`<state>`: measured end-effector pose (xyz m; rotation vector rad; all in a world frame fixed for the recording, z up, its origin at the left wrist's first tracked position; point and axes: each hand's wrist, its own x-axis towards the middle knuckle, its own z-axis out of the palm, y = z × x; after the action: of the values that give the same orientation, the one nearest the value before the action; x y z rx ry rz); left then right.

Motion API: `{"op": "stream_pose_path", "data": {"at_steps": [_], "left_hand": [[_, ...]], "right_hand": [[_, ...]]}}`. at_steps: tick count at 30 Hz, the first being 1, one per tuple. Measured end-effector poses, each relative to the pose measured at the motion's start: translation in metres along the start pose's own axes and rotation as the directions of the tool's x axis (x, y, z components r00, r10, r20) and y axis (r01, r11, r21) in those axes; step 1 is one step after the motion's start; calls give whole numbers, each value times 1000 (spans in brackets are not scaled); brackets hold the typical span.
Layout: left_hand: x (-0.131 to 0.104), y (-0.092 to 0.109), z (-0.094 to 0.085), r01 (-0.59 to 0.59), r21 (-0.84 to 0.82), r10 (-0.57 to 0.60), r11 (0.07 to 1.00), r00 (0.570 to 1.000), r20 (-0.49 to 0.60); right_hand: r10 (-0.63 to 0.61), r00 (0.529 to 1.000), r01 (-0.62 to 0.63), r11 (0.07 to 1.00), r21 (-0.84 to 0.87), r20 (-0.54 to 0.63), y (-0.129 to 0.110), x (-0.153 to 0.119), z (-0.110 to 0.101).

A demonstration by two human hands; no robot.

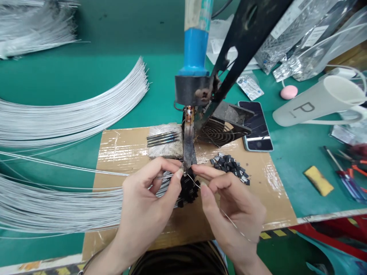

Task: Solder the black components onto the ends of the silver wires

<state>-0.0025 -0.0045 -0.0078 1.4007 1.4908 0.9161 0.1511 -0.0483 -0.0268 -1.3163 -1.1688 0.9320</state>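
A soldering iron [195, 53] hangs upright in a black stand, its dark tip [188, 147] pointing down between my hands. My left hand [151, 194] is closed, pinching the end of a thin grey wire [106, 172] close beside the tip. Between the thumb and fingers of my right hand [232, 204] runs a strand of solder wire [231, 221], its end reaching the foot of the tip. Whatever sits on the wire end is too small to make out. Below lies a bundle of grey wires [86, 210] with black pieces [189, 191] at their ends.
Loose small black parts [231, 166] lie on the cardboard [275, 202], near a fan [223, 130]. A phone [256, 126], white mug [318, 101], yellow sponge [319, 180] and screwdriver [344, 177] are rightward. Another wire bundle [71, 120] lies left; metal rods [162, 139] rest on a pad.
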Motion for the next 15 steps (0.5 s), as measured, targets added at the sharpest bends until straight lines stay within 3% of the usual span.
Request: {"op": "stream_pose_path", "data": {"at_steps": [15], "left_hand": [[-1, 1, 1, -49, 37, 49, 998, 999, -5]], "right_hand": [[-118, 993, 115, 991, -72, -32, 3, -1, 3]]}}
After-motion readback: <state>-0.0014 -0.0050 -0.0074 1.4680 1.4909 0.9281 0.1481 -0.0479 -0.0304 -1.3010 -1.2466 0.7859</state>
